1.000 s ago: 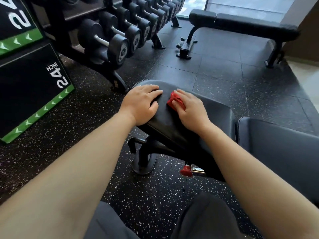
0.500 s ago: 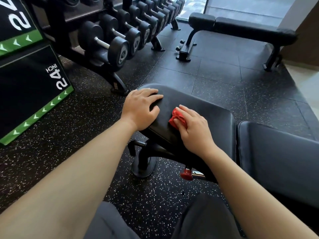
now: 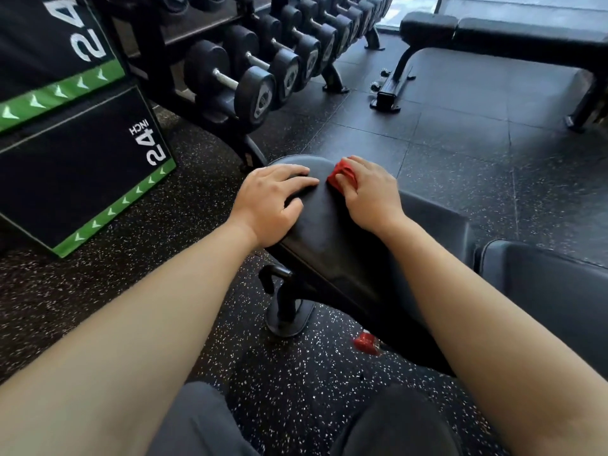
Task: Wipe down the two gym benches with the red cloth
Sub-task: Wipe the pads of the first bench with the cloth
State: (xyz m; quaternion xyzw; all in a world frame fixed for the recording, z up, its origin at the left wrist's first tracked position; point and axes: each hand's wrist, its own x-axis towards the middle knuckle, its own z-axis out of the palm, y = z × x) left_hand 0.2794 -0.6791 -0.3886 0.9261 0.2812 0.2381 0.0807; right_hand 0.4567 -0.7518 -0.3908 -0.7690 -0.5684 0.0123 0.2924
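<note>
At frame centre, red cloth point(image 3: 342, 177) bunched on bench point(image 3: 329, 245), gripped by right hand point(image 3: 371, 195) — likely soft, light, best held wadded in palm — left hand point(image 3: 273, 202) flat, relaxed, bracing alongside.

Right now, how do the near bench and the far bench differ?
The near bench has the left hand resting on its pad and the right hand holding the red cloth to it; the far bench is bare. The near bench stands on speckled flooring, the far bench on plain dark tiles. Both are black and padded.
</note>
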